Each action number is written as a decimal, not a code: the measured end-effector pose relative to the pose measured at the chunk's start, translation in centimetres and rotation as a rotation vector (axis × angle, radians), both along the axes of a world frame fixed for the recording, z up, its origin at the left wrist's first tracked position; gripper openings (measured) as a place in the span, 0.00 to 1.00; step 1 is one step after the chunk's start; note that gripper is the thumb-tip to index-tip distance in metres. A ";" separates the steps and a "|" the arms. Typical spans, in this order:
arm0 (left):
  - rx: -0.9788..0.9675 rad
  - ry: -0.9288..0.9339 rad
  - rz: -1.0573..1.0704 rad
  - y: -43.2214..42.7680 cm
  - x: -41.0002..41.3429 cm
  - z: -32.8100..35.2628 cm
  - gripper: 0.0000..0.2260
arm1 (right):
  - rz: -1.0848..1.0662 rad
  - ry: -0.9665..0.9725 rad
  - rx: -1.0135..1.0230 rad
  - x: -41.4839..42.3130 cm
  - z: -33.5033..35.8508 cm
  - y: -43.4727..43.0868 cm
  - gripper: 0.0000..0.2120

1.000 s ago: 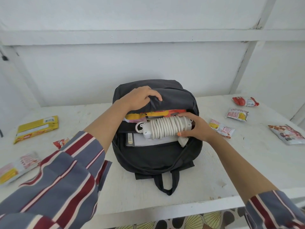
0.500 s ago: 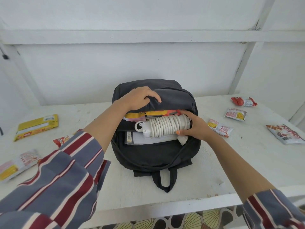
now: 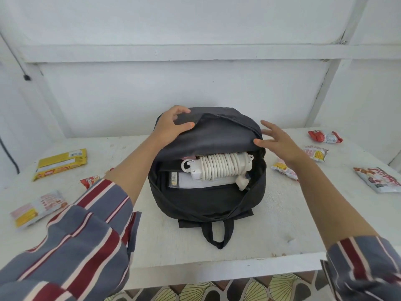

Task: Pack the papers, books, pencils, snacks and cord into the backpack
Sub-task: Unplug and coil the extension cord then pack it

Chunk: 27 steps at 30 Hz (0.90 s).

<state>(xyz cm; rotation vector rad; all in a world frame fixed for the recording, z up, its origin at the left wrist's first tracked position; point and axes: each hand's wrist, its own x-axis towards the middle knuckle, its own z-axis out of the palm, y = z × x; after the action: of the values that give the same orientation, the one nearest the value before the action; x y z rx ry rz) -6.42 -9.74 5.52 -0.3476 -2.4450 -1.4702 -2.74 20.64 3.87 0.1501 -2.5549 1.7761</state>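
The black backpack [image 3: 206, 200] lies on the white table [image 3: 271, 224] with its main compartment unzipped and gaping toward the camera. The white cord [image 3: 219, 168] (wound in tight loops round its own power strip [image 3: 193, 170]) sits inside the opening, resting on top of the papers [image 3: 195, 182]. The left hand [image 3: 171, 127] is on the upper flap [image 3: 217, 135], thumb pressed to the fabric and fingers arched over it; whether it pinches the cloth I cannot tell. The right hand [image 3: 280, 142] hovers by the bag's right edge, fingers spread wide, holding nothing. Snacks lie unpacked on the table: a yellow packet [image 3: 60, 162] and 2 others at left, 4 at right, among them a red packet [image 3: 324, 136].
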 end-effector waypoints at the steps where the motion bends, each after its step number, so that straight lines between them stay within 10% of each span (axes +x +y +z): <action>1: -0.038 -0.016 0.026 -0.1 0.1 -0.2 0.17 | 0.032 -0.031 -0.041 -0.1 -0.1 -0.2 0.25; 9: 0.172 -0.156 0.133 0.1 3.2 0.9 0.10 | 0.104 0.024 -0.128 1.5 -1.7 1.0 0.17; 17: -0.437 -0.529 -0.141 -1.0 7.2 -1.3 0.11 | 0.179 0.047 0.266 3.9 -3.1 1.5 0.25; 27: -0.628 -0.222 -0.203 -1.3 8.9 -4.1 0.10 | 0.094 0.326 0.583 6.2 -3.8 -3.5 0.22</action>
<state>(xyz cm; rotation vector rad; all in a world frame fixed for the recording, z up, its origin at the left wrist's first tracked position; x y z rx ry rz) 2.50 -11.08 1.42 -0.5937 -3.0949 -0.7921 3.50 17.16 0.02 0.5257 -2.7509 0.8741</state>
